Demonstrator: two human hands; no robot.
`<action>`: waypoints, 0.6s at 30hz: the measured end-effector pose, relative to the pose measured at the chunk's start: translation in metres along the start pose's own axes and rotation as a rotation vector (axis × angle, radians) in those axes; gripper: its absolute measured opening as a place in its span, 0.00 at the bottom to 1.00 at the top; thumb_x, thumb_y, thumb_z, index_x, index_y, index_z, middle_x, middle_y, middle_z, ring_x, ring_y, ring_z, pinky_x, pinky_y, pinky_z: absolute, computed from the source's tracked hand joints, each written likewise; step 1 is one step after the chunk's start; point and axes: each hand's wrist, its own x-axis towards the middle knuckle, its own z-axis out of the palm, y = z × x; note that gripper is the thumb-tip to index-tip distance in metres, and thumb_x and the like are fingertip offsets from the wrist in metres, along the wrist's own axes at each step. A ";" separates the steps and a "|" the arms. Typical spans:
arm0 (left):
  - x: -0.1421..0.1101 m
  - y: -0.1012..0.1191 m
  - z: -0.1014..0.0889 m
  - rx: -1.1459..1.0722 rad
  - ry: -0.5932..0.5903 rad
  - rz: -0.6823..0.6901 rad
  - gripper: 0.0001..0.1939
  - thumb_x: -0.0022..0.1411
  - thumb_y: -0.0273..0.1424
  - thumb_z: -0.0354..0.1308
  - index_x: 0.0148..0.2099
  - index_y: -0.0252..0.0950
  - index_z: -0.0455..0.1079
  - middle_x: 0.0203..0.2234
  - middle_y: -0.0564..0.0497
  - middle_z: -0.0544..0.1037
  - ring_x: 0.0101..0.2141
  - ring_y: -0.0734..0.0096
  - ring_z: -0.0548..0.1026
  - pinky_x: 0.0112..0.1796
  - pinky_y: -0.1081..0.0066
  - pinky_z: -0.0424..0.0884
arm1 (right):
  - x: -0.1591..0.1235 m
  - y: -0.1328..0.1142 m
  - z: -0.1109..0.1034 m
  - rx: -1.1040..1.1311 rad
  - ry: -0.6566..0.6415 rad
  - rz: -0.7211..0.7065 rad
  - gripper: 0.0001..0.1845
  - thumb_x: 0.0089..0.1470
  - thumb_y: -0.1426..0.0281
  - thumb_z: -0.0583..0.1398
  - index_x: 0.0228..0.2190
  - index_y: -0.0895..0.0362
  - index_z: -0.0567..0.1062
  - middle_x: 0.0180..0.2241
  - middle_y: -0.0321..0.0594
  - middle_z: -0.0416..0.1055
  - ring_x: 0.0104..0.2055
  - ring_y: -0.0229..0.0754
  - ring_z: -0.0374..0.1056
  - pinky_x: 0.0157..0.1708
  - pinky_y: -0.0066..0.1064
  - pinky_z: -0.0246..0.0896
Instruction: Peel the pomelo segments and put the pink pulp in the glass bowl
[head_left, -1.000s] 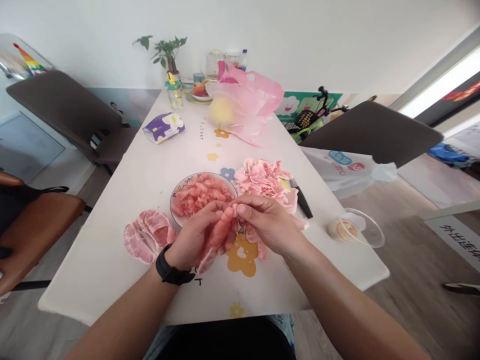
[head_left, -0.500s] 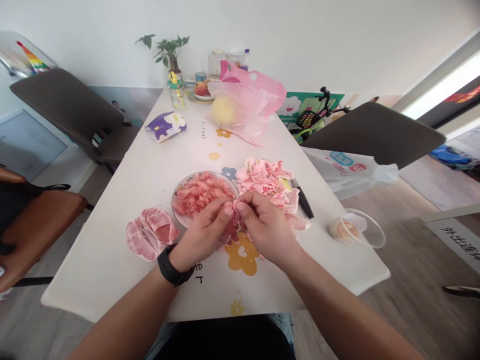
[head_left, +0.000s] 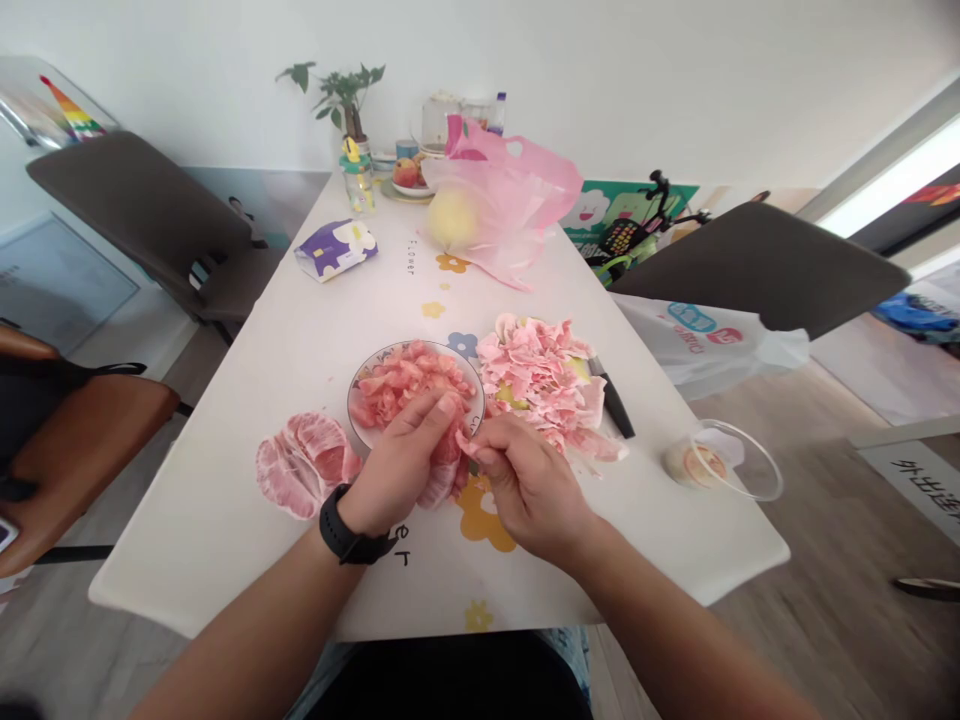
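Observation:
My left hand (head_left: pixel 397 460), with a black watch at the wrist, is closed on a pink pomelo segment (head_left: pixel 442 482) at the plate's near edge. My right hand (head_left: pixel 536 490) pinches a small pink piece (head_left: pixel 466 443) at the segment's side; whether it is pulp or membrane I cannot tell. Behind my hands, peeled pomelo flesh (head_left: pixel 405 380) is heaped on a round plate (head_left: pixel 355 425) with a dark rim. A larger partly divided pomelo chunk (head_left: pixel 304 465) lies to the left. Pink and white peel and membrane scraps (head_left: pixel 532 370) are piled right of the plate.
A black-handled knife (head_left: pixel 616 402) lies beside the scraps. Farther back are a pink plastic bag (head_left: pixel 517 210) with a yellowish round fruit, a tissue pack (head_left: pixel 337 250) and a bottle (head_left: pixel 358 185). A clear container (head_left: pixel 697 460) stands near the right edge. Chairs flank the table.
My hands have moved apart slightly. The right hand has pulled a small piece away to the right and down, and the segment under my left hand shows more. The view has shifted slightly.

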 end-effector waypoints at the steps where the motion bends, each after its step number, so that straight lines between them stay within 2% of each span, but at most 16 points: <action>1: -0.001 0.001 0.000 0.023 0.028 0.031 0.21 0.65 0.53 0.66 0.43 0.40 0.74 0.23 0.56 0.75 0.22 0.74 0.73 0.24 0.74 0.71 | 0.000 -0.001 -0.003 0.004 -0.025 -0.022 0.06 0.71 0.75 0.54 0.41 0.51 0.68 0.36 0.41 0.75 0.39 0.44 0.72 0.39 0.36 0.72; 4: -0.003 0.002 0.002 0.120 0.110 0.118 0.20 0.65 0.52 0.67 0.42 0.39 0.75 0.27 0.56 0.76 0.26 0.75 0.73 0.27 0.76 0.72 | -0.002 -0.002 -0.009 -0.005 -0.076 -0.064 0.06 0.71 0.75 0.54 0.44 0.52 0.68 0.38 0.43 0.75 0.40 0.44 0.73 0.40 0.36 0.73; 7: -0.006 0.002 0.004 0.186 0.102 0.143 0.19 0.66 0.51 0.66 0.44 0.40 0.76 0.29 0.55 0.78 0.28 0.75 0.74 0.30 0.76 0.74 | -0.005 -0.007 -0.012 0.007 -0.082 -0.075 0.06 0.72 0.73 0.54 0.44 0.51 0.69 0.38 0.43 0.75 0.41 0.45 0.73 0.42 0.38 0.74; 10: -0.004 0.004 0.004 0.155 0.081 0.120 0.20 0.69 0.51 0.63 0.40 0.39 0.73 0.22 0.56 0.74 0.23 0.76 0.71 0.24 0.77 0.69 | -0.010 -0.018 -0.013 0.143 -0.068 -0.037 0.07 0.74 0.70 0.52 0.43 0.50 0.70 0.35 0.40 0.74 0.36 0.43 0.72 0.37 0.36 0.74; 13: -0.002 0.009 0.002 0.043 0.080 0.103 0.21 0.71 0.51 0.60 0.35 0.40 0.67 0.16 0.59 0.67 0.17 0.75 0.67 0.18 0.76 0.64 | -0.013 -0.025 -0.019 0.229 0.003 0.067 0.09 0.75 0.66 0.52 0.42 0.49 0.71 0.31 0.39 0.74 0.33 0.43 0.72 0.34 0.37 0.72; 16: 0.000 0.016 0.001 -0.073 0.017 0.052 0.21 0.69 0.51 0.61 0.35 0.39 0.67 0.19 0.56 0.72 0.17 0.74 0.69 0.18 0.74 0.65 | -0.007 -0.014 -0.030 0.028 0.087 0.196 0.09 0.73 0.67 0.56 0.39 0.50 0.75 0.31 0.40 0.75 0.35 0.46 0.73 0.36 0.39 0.71; 18: -0.001 0.020 0.001 -0.103 -0.055 -0.012 0.24 0.69 0.54 0.58 0.34 0.38 0.68 0.20 0.54 0.73 0.16 0.74 0.68 0.16 0.74 0.64 | -0.001 0.006 -0.038 -0.135 0.122 0.254 0.07 0.71 0.68 0.58 0.40 0.51 0.78 0.36 0.43 0.77 0.39 0.47 0.74 0.40 0.40 0.72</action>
